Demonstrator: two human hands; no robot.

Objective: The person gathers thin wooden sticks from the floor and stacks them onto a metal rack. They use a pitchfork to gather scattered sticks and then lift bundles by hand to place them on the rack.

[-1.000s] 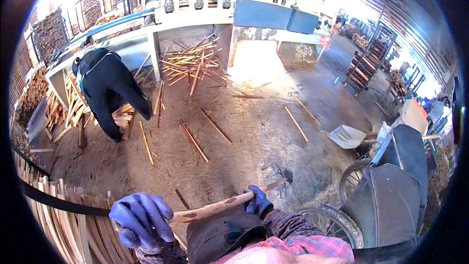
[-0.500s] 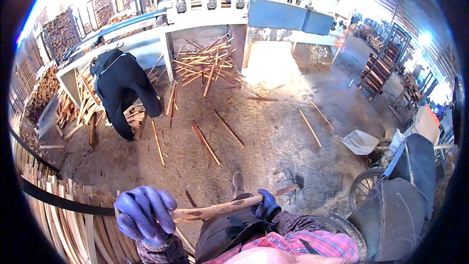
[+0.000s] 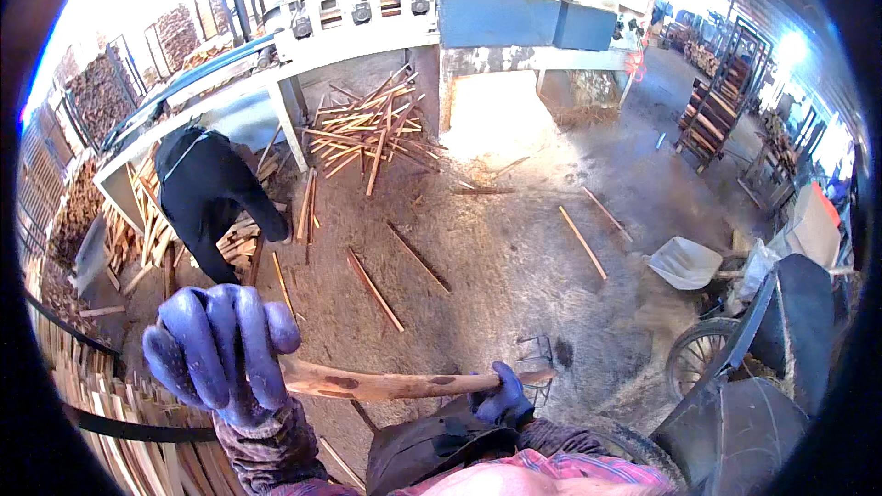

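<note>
A long strip of wood (image 3: pixel 386 385), brown with dark knots and bark patches, lies crosswise in front of my body. My left hand (image 3: pixel 222 349), in a purple glove, is closed around its left end, raised over the lower left of the view. Near the strip's right end, my right hand (image 3: pixel 503 395), gloved alike, grips it close to my dark apron (image 3: pixel 441 436). The strip's tip sticks out past the right hand, above a small wire stand (image 3: pixel 537 354) on the floor. The fist hides the left end of the strip.
A co-worker in dark clothes (image 3: pixel 207 188) bends over a wood pile at left. Loose sticks (image 3: pixel 375 288) lie on the floor, with a stick heap (image 3: pixel 372 133) under the long machine (image 3: pixel 501 18). Bundled strips (image 3: pixel 129 400) stand at lower left; a wheeled cart (image 3: pixel 744 377) stands at right.
My left hand has risen and moved left with its end of the strip, bringing the strip closer to level. The right hand stays on it, slightly shifted. The whole view has tilted slightly.
</note>
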